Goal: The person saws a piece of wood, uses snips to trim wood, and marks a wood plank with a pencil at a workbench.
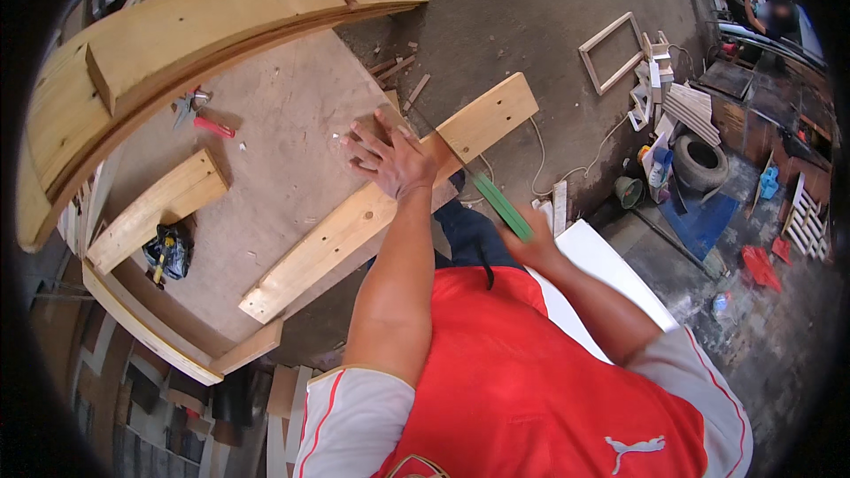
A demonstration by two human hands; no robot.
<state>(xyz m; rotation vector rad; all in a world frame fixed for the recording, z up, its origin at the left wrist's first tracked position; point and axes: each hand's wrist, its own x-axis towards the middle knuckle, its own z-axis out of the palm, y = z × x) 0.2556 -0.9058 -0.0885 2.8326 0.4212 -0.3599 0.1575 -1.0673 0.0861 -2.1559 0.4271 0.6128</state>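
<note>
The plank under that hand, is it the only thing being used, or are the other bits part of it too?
In use: plank, pressed flat by the left hand; green-handled handsaw, gripped by the right hand, blade on the plank.

Lying about: red-handled tool, curved wooden frame, short wood block, tyre, small wooden frame.

No clear labels, signs or screens in view. Nearest to packaging: small dark bag (167, 252) with yellow and blue patches, crumpled, lying on the worktop (283, 124) lower left, just beside a short wood block (158, 209). Far right on the floor, among the clutter, a flat red crumpled wrapper or sheet (760, 265) and a small blue container or bag (768, 182); too small and blurred to tell which. Nothing else package-like can be made out
</note>
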